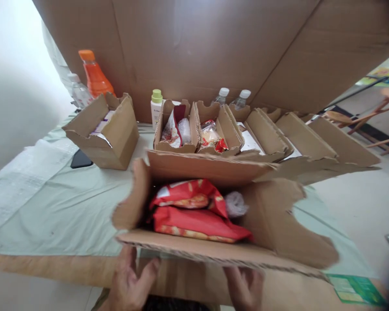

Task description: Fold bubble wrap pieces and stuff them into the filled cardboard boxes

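Note:
A long open cardboard box (194,252) lies tilted towards me at the near side of the table. In it are red printed snack bags (197,220) and a small bubble-wrapped item (236,204). My left hand (131,278) is at the near left part of the box, thumb spread and other fingertips hidden under the edge. Further right, my right hand (245,285) reaches beneath the same near wall, its fingertips also covered by the cardboard. Both hands appear to support the box from below.
A row of cardboard bins (210,149) with packets stands behind the box. To the left are another carton (116,147), a black phone (81,159), bubble wrap (29,172) and an orange bottle (95,75). A tall cardboard panel (194,52) closes off the back.

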A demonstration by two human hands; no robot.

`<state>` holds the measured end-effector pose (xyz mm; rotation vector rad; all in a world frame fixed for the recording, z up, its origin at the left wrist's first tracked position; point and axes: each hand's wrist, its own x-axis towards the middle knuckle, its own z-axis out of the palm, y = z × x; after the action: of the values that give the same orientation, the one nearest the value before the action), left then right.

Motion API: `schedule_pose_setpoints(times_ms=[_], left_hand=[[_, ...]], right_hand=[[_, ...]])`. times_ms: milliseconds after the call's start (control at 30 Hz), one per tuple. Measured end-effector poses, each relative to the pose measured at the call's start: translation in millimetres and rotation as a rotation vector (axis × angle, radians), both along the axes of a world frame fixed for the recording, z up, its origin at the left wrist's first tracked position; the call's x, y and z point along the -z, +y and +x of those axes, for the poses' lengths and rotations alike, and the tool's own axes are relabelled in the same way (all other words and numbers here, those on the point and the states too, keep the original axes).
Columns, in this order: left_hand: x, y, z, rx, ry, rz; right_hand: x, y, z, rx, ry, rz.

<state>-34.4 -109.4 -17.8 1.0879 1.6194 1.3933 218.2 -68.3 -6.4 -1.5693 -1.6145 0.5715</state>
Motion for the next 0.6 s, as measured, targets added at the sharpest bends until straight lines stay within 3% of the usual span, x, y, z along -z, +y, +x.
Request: schedule_pose_setpoints(times_ms=[100,200,267,367,467,600], left_hand=[[-30.6,25.3,-14.4,-0.092,-0.017,0.170],[-53.2,54.3,-5.0,-0.047,0.009,0.321],[-50.2,55.0,8.4,0.055,0.003,0.309],[-28.0,33.9,17.3,0.127,-0.027,0.174],[-15.9,22.7,3.1,0.029,-0.036,0.139],[-24.6,49.0,-13.4,0.001,-0.018,0.243]], right_hand=[[-29.7,22.1,-36.2,-0.084,0.095,0.099],[-49.8,38.2,-39.6,-0.017,0.162,0.208],[-47.2,30.5,-24.4,0.140,0.139,0.231],[-27.9,4.8,-6.5,0.269,0.066,0.168],[-16.0,-2.9,-18.6,0.107,0.105,0.123],[-19.2,22.0,-41.5,-0.010,0.154,0.151]])
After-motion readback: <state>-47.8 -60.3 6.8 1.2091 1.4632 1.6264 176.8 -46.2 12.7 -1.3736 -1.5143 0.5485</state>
